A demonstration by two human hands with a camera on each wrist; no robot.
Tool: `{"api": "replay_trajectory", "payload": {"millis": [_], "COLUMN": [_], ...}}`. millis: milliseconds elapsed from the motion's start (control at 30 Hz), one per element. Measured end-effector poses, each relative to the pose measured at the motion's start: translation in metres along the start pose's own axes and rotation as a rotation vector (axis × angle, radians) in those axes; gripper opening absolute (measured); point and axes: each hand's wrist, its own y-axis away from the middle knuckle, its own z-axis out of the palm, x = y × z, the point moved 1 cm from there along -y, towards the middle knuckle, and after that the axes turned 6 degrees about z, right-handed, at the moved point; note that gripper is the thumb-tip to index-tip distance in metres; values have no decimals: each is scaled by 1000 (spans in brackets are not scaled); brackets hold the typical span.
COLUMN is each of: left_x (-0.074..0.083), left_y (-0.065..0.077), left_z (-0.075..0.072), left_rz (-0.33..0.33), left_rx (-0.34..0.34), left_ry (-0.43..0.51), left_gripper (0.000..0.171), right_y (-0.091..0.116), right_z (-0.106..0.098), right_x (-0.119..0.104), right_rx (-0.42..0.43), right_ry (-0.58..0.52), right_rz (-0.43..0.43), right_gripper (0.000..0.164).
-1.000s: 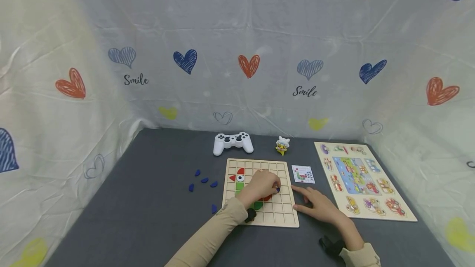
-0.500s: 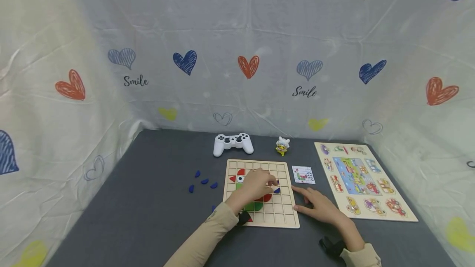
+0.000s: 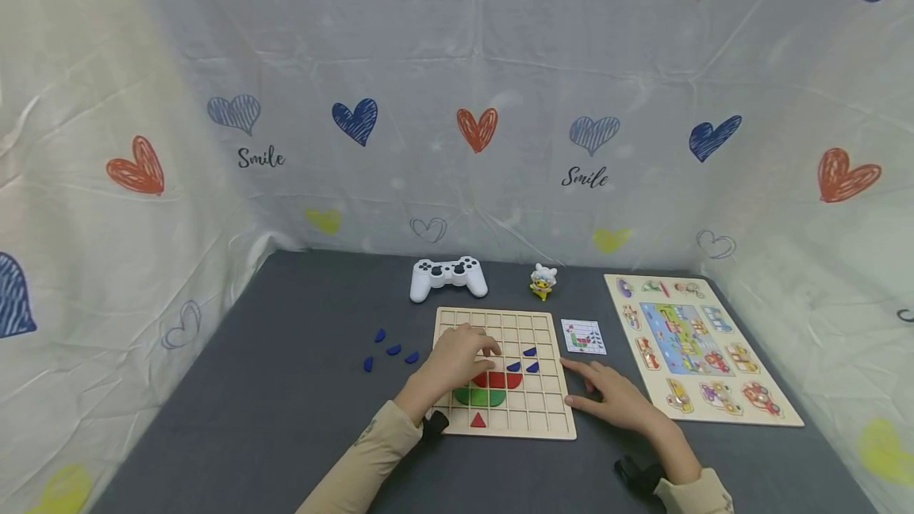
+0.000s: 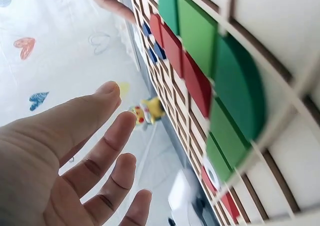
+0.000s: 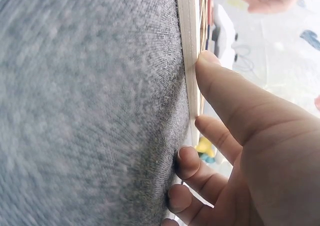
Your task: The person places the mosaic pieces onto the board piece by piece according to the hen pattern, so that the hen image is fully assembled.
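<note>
A wooden grid board lies on the dark table with coloured pieces set in its squares. My left hand hovers over the board's left half, fingers relaxed and apart; the left wrist view shows nothing between them. Red pieces, green pieces and a red triangle lie on the grid. To their right sit three blue pieces. The board's upper left pieces are hidden behind my left hand in the head view. My right hand touches the board's right edge with thumb and index finger.
Several loose blue pieces lie left of the board. Behind it are a white game controller and a small yellow-and-white figurine. A printed pattern card lies to its right, beside a larger picture puzzle board.
My left hand has let go of a blue piece on the right part of the grid and drawn back leftward. My right hand has stayed at the board's edge.
</note>
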Motion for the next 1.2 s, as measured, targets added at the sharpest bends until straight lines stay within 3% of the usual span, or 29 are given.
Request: {"api": "replay_trajectory", "payload": {"millis": [433,767,1200], "left_x": [-40,-71,-96], "left_y": [36,68,101], "left_z": [-8,-13,-20], "left_rz": [-112,-211,-250], "left_rx": [45,96,93], "left_ry": [-4,-65,-102], "left_gripper": [17,19,18], "right_y": [0,0,0], "right_z": [1,0,1], "right_x": [2,0,0], "right_rx": [6,4,6], "right_ry": [-2,9,7], "right_rz": [-18,-8,-16], "right_gripper": [63,63,63]}}
